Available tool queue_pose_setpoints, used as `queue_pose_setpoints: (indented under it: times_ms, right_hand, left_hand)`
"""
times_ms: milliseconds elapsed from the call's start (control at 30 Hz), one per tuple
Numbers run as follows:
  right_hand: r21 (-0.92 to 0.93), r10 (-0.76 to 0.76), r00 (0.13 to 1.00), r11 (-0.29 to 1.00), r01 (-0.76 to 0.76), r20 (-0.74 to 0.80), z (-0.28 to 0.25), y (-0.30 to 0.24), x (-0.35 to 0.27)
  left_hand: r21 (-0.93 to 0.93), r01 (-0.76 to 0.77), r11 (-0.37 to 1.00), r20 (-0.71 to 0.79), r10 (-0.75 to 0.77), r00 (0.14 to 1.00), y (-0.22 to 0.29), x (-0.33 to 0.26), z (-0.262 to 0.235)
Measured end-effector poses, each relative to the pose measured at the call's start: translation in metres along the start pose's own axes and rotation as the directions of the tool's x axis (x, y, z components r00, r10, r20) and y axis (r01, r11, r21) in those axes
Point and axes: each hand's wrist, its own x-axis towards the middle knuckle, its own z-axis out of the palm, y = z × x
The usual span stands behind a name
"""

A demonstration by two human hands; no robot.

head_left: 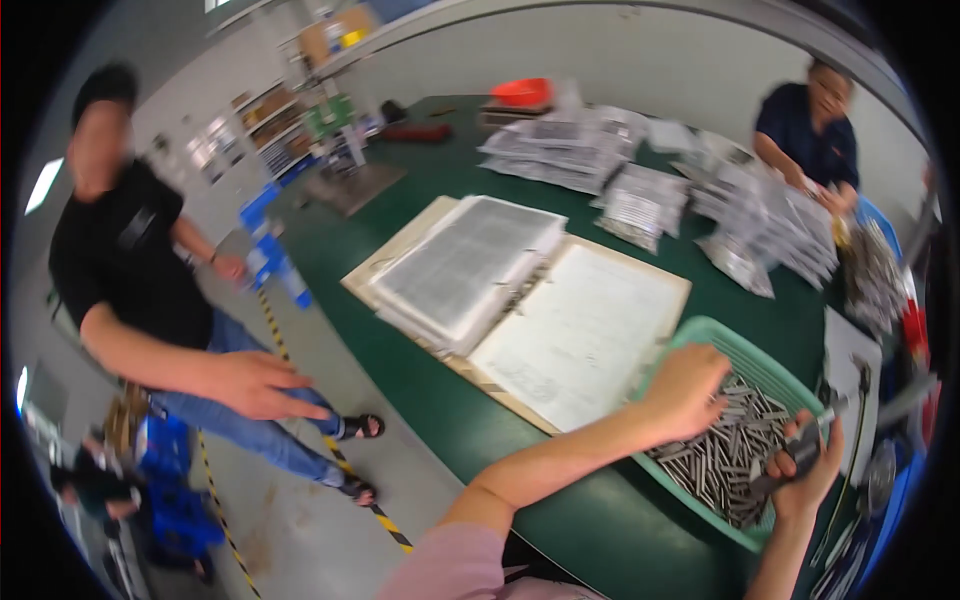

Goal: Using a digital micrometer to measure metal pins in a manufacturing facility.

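A factory workshop: green worktable [420, 400], bagged parts [640, 205], shelving [265, 130], striped floor tape [300, 400].

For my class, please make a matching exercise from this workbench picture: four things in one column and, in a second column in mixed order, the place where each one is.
Things
1. left hand
2. right hand
3. open ring binder
4. orange bowl

Places
A. at the far end of the green table
B. lying flat in the middle of the table
C. reaching into the green basket of small metal pieces
D. at the basket's right edge, gripping a dark tool

Pairs: 1-C, 2-D, 3-B, 4-A
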Motion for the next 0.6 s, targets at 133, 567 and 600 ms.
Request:
queue_pose_setpoints:
  times_ms: [133, 567, 600]
  right_hand:
    - [0.010, 0.016, 0.997, 1.000, -0.017, 0.069, -0.002, 0.006, 0.004]
    - [-0.086, -0.011, 0.997, 0.996, 0.018, 0.080, -0.020, -0.006, 0.019]
    - [-0.087, -0.009, 0.997, 0.996, 0.016, 0.081, -0.020, -0.005, 0.019]
  left_hand:
    - [0.011, -0.041, 0.999, 0.035, 0.041, 0.999, 0.014, -0.014, 0.008]
    - [-0.097, 0.001, 0.995, -0.047, -0.006, 0.999, 0.003, -0.007, 0.043]
    - [-0.097, 0.004, 0.995, -0.047, -0.008, 0.999, 0.001, -0.007, 0.044]
